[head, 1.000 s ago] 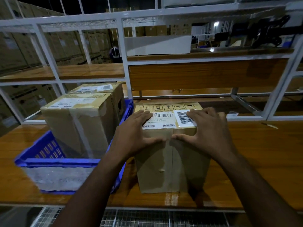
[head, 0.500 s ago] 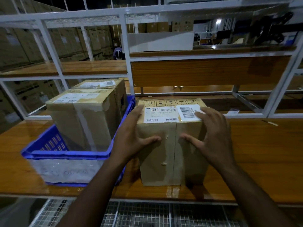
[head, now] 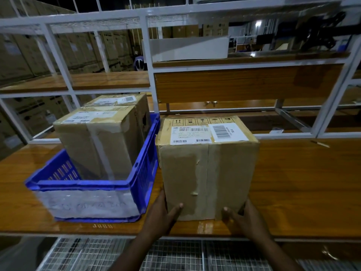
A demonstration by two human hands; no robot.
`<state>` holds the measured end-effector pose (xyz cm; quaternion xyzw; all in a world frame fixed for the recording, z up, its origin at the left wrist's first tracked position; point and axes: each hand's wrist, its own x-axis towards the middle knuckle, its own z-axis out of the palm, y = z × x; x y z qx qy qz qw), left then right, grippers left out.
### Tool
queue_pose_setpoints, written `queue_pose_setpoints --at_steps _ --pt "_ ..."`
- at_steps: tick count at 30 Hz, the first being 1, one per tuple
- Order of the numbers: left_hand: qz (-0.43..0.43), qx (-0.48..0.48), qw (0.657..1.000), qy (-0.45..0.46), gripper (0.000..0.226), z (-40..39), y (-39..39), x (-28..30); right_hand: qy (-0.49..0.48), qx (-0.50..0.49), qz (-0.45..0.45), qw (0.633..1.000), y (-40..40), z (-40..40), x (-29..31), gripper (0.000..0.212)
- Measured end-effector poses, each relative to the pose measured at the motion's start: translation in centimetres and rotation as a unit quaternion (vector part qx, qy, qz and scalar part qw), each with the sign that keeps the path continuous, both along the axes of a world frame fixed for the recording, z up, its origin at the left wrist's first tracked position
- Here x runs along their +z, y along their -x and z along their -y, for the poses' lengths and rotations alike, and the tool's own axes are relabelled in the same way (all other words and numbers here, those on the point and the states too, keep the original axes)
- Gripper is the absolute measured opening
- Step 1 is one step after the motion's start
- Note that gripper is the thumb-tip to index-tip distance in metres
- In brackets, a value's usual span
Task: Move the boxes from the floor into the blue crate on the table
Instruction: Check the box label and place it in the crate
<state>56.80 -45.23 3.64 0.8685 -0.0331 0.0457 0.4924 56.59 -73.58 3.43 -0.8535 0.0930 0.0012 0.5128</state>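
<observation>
While it stands upright, long axis vertical, on the wooden table point(head: 293, 182) just right of the blue crate point(head: 144, 173), the taped, labelled cardboard box point(head: 207, 169) is gripped low by the left hand point(head: 162, 216) and right hand point(head: 244, 218), fingers apparently hidden behind.

— What is the box point(head: 207, 169) made of?
— Matt brown cardboard, glossy tape down its front, white paper labels point(head: 211, 133) on top.
— And the crate point(head: 140, 173)?
— Blue plastic, on a glossy wood surface point(head: 302, 182).
</observation>
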Motion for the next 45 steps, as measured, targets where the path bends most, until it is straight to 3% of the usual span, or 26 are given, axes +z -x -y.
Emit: queue_pose_setpoints --at_steps 3,7,11,15,20,25,29,35,40,45 --pt "0.037 0.011 0.999 0.01 0.059 0.2 0.6 1.1 0.005 0.009 0.012 1.0 0.6 0.2 0.9 0.066" --pt "0.046 0.008 0.997 0.067 0.048 0.6 1.3 3.8 -0.063 0.017 0.064 0.996 1.6 0.8 3.2 0.069" --pt "0.08 -0.006 0.991 0.107 0.06 0.9 1.4 7.0 -0.083 0.002 0.131 0.988 1.7 0.9 6.9 0.073" --pt "0.111 -0.025 0.982 0.153 0.059 1.8 2.1 10.8 -0.114 -0.007 0.215 0.97 1.8 1.1 11.6 0.066" --pt "0.159 -0.036 0.969 0.186 0.073 2.9 3.0 14.5 -0.198 -0.016 0.292 0.936 2.1 0.9 16.8 0.049" --pt "0.2 -0.054 0.96 0.191 0.098 2.7 3.2 16.2 -0.191 0.006 0.352 0.916 2.2 1.2 20.1 0.046" --pt "0.165 -0.072 0.958 0.225 0.095 2.4 3.3 17.0 -0.178 0.031 0.354 0.918 2.1 1.5 21.4 0.057" --pt "0.151 -0.068 0.942 0.292 0.061 2.3 3.0 17.8 -0.187 0.043 0.336 0.922 1.5 0.9 21.5 0.065" --pt "0.128 -0.057 0.95 0.279 0.066 1.9 1.9 17.6 -0.172 0.044 0.291 0.94 1.0 0.2 19.8 0.05" --pt "0.109 0.0 0.956 0.272 0.054 1.7 1.0 16.6 -0.092 0.034 0.251 0.963 0.3 -0.8 18.5 0.044"
